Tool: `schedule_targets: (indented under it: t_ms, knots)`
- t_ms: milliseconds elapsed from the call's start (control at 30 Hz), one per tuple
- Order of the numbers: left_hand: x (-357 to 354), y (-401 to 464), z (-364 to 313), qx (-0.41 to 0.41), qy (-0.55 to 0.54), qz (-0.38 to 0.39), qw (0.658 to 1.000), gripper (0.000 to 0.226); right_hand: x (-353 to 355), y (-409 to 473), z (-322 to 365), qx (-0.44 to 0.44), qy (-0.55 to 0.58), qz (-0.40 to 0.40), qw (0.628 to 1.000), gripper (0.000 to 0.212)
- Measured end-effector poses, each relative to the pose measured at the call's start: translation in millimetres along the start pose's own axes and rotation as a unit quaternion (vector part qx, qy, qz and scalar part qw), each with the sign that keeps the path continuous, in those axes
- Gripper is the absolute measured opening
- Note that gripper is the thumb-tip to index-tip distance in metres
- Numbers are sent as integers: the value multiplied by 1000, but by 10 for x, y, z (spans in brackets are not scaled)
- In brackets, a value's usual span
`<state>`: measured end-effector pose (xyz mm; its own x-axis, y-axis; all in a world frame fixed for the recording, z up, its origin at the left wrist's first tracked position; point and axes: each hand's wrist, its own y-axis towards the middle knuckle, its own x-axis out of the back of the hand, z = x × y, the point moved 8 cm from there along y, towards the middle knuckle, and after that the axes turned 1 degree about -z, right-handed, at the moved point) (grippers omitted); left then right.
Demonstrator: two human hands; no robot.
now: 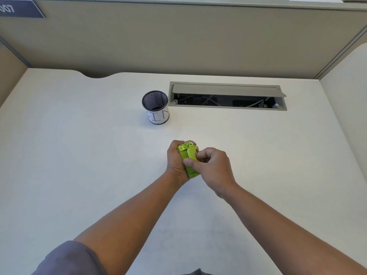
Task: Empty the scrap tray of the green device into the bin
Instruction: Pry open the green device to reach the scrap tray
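Observation:
A lime-green device, like a small hole punch, is held above the desk near its middle. My left hand wraps around its left side and far end. My right hand pinches its right side, thumb pressed on the green body. The scrap tray cannot be made out behind the fingers. The bin, a black mesh cup with a white paper label, stands upright farther back and to the left, apart from both hands.
The white desk is bounded by beige partition walls. An open cable hatch with a raised grey lid lies at the back, just right of the bin. The desk's rear edge has a curved notch.

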<state>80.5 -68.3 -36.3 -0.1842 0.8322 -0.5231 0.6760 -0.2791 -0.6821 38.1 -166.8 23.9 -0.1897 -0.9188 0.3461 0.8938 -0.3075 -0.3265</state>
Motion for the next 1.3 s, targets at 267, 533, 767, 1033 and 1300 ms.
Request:
schedule_targets:
  t_ms: [267, 533, 767, 1033, 1300]
  knots:
    - [-11, -1, 11, 12, 5, 17, 1000, 28, 4, 33, -36, -27, 35, 5, 999, 37]
    - [-23, 19, 18, 18, -10, 36, 999, 42, 41, 55, -13, -33, 39, 3, 999, 37]
    - [-43, 11, 103, -17, 12, 39, 999, 62, 98, 49, 48, -29, 26, -25, 999, 35]
    - [29, 7, 103, -47, 27, -14, 998, 69, 83, 31, 120, -25, 0, -34, 999, 35]
    - [23, -8, 97, -48, 32, -3, 998, 68, 83, 16, 110, -20, -5, -35, 999, 34]
